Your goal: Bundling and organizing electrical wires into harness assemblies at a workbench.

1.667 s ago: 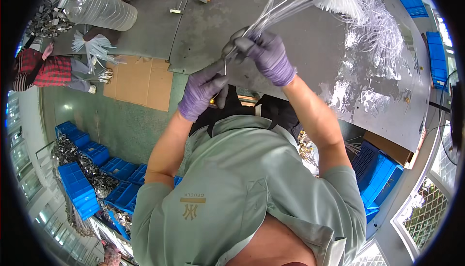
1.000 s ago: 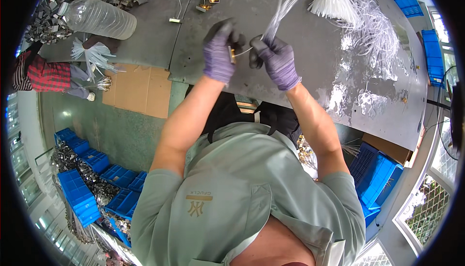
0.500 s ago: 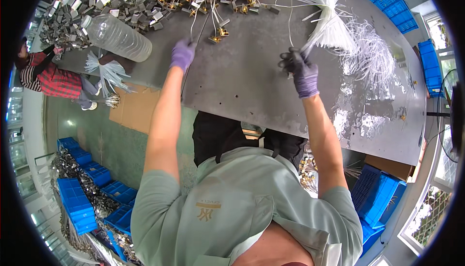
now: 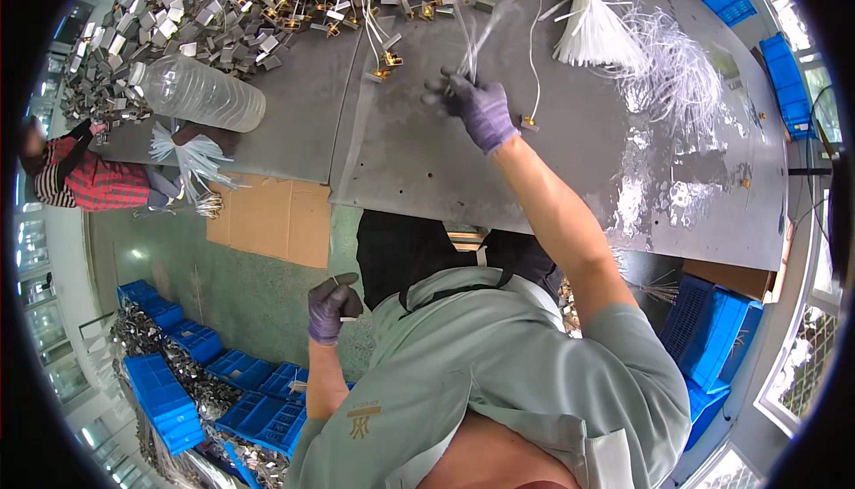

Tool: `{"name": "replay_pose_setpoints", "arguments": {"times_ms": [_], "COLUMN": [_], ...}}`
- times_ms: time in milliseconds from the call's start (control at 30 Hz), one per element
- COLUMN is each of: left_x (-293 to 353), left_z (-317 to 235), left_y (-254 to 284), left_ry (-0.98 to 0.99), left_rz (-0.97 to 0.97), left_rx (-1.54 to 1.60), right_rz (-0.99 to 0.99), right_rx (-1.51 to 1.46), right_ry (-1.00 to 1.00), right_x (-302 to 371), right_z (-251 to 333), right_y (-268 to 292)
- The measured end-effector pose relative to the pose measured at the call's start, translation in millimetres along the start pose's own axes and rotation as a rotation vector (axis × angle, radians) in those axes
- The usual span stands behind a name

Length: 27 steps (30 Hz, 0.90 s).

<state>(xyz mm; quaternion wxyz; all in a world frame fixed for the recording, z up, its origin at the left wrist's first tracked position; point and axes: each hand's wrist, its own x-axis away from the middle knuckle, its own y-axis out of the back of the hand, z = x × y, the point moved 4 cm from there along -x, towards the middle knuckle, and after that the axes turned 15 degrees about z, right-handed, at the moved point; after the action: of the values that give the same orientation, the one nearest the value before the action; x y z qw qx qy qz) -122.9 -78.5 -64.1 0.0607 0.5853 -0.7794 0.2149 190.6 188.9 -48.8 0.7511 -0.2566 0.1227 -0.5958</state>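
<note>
Upper centre: our right hand (image 4: 465,99), fingers curled, grips clear strands (image 4: 475,48). Lower left: our left hand (image 4: 332,308) curled; we cannot tell its contents.

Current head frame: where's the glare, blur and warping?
Head view: glare patches on the right of the table; right hand has smeared fingers, likely motion; left hand looks crisper; fisheye bends straight edges toward the rim, corners black; window partly washed out.
</note>
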Motion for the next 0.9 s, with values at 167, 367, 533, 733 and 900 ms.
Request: {"name": "replay_pose_setpoints", "arguments": {"times_ms": [167, 367, 533, 733, 900], "left_x": [6, -5, -13, -18, -22], "left_z": [13, 8, -5, -2, -4], "left_y": [1, -1, -5, 4, 1], "left_ry": [0.028, 0.093, 0.015, -0.052, -0.082], "left_rz": [0.118, 0.127, 0.028, 0.046, 0.059], "left_rx": [0.013, -0.08, -0.226, -0.235, -0.203], "right_rz": [-0.067, -0.154, -0.231, -0.228, -0.281], "right_rx": [0.059, -0.019, -0.062, -0.01, -0.029], "right_ry": [0.099, 0.223, 0.319, 0.316, 0.426], "right_x": [-10, -1, 5, 13, 16], "right_z": [34, 71, 93, 89, 99], "right_y": [5, 22, 32, 32, 39]}}
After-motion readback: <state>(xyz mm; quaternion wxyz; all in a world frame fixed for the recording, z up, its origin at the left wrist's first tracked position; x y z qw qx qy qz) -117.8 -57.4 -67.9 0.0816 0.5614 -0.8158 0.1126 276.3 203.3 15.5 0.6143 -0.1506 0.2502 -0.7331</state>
